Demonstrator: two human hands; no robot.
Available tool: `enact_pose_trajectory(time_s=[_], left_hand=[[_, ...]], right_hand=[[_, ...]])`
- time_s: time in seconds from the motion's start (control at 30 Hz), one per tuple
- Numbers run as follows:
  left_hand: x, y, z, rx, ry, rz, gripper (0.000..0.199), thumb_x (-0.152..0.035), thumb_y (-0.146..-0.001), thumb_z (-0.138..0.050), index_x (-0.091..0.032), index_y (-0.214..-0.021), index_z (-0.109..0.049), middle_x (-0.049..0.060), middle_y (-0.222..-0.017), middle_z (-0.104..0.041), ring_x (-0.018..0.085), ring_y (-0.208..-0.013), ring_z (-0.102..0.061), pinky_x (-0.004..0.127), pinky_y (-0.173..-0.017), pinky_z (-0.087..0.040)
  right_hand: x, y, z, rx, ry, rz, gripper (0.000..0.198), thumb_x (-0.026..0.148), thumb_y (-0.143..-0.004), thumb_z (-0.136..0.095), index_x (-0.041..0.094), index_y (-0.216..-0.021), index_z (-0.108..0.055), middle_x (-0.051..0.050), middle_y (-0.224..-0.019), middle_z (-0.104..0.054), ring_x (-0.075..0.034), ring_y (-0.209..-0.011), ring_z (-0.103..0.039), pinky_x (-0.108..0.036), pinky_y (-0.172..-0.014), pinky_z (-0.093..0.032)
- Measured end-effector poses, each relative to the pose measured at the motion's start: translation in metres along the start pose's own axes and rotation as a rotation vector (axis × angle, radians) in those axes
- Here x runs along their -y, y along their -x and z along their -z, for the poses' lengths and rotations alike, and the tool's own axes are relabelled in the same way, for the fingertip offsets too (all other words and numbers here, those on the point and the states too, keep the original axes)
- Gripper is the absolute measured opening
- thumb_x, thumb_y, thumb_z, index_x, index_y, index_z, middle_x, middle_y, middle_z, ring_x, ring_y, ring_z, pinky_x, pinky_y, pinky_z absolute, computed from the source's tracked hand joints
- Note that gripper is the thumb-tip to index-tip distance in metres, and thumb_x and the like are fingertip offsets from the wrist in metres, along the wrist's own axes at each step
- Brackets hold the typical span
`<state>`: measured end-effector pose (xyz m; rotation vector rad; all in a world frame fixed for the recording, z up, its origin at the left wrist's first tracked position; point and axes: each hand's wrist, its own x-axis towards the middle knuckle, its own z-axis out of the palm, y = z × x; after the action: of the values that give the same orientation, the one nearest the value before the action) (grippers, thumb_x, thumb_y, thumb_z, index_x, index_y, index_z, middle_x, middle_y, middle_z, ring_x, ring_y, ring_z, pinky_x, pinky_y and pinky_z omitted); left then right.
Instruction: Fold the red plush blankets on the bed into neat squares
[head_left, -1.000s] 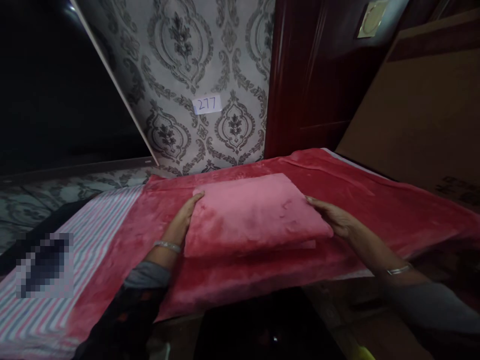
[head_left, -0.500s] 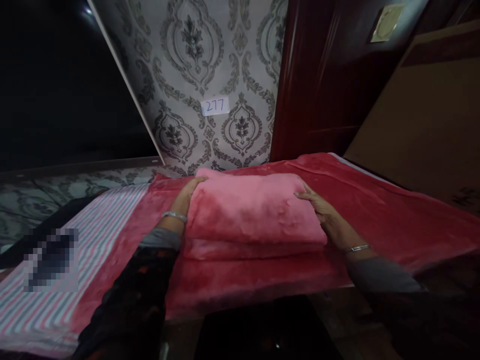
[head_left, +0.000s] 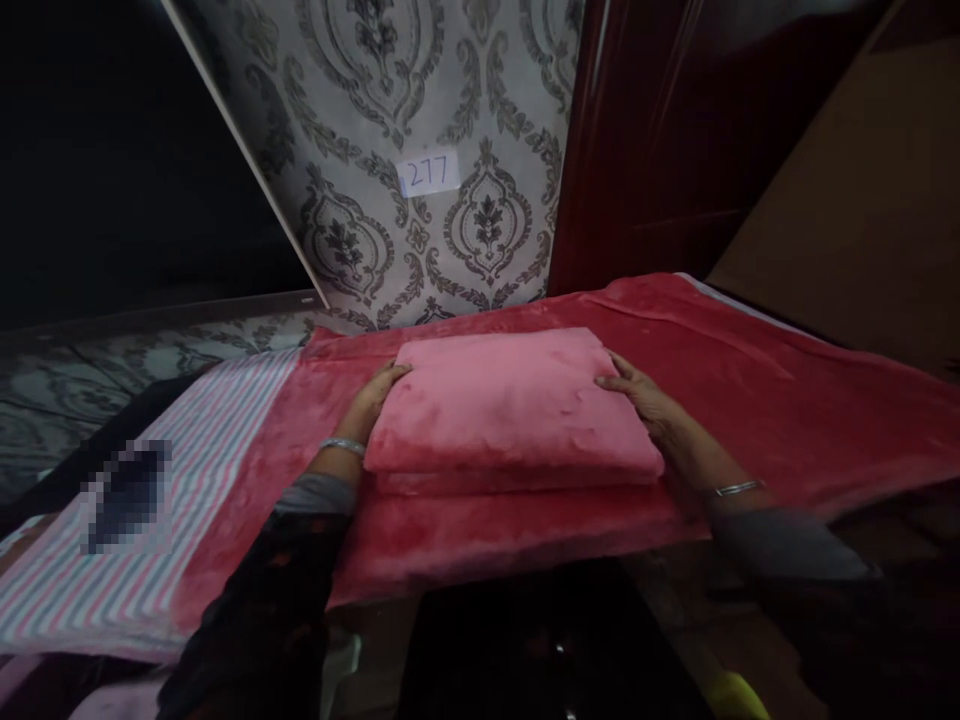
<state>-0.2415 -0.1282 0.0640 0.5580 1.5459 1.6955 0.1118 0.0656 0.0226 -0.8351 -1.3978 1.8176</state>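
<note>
A thick folded pink blanket [head_left: 510,400] with a fuzzy surface lies in front of me, its folds stacked in layers along the near edge. My left hand [head_left: 379,393] grips its left side, thumb on the top face. On the opposite side my right hand [head_left: 646,402] holds the edge, thumb also on top and the other fingers partly hidden. Beneath the bundle spreads a red plush cover [head_left: 750,400].
To the left lies a striped cloth [head_left: 232,430] with a blurred dark patch on it. A dark screen [head_left: 135,150] stands behind at left. Patterned wallpaper bears a paper label [head_left: 428,172] reading 277. A brown panel [head_left: 862,190] leans at right.
The pink blanket's top looks flatter and smoother, with both hands still at its sides. My view has shifted slightly, so the wall sits higher in the picture.
</note>
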Motion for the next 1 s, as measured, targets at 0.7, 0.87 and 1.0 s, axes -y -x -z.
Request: enact_pose_trajectory(time_s=[0.7,0.87,1.0], left_hand=[[0.043,0.087,0.028,-0.066,-0.398,-0.165,0.073,-0.038,-0.07,-0.08,-0.018,-0.136,-0.057,0.015,-0.137,-0.062,0.035,-0.13,-0.055,0.046,-0.107,-0.046],[0.019,0.075,0.008,-0.198,-0.846,-0.481,0.075,-0.042,-0.087,-0.058,-0.006,-0.15,-0.038,0.026,-0.148,-0.05,0.036,-0.129,-0.057,0.054,-0.105,-0.047],[0.0,0.047,-0.061,0.143,-1.28,-0.715,0.066,-0.043,-0.095,-0.045,-0.007,-0.15,-0.04,0.019,-0.158,-0.04,0.028,-0.148,-0.035,0.049,-0.121,-0.03]], right_hand=[[-0.025,0.053,0.044,-0.06,0.391,0.068,0.06,0.034,-0.073,-0.076,0.027,-0.131,-0.06,-0.01,-0.117,-0.07,-0.032,-0.11,-0.065,-0.048,-0.093,-0.057],[-0.004,0.034,0.022,-0.152,0.873,0.478,0.064,0.044,-0.086,-0.059,0.023,-0.146,-0.05,-0.014,-0.145,-0.055,-0.036,-0.134,-0.049,-0.058,-0.111,-0.041],[0.026,-0.001,-0.059,0.109,1.216,0.683,0.061,0.04,-0.098,-0.039,0.013,-0.153,-0.04,-0.016,-0.157,-0.04,-0.031,-0.147,-0.034,-0.054,-0.12,-0.029]])
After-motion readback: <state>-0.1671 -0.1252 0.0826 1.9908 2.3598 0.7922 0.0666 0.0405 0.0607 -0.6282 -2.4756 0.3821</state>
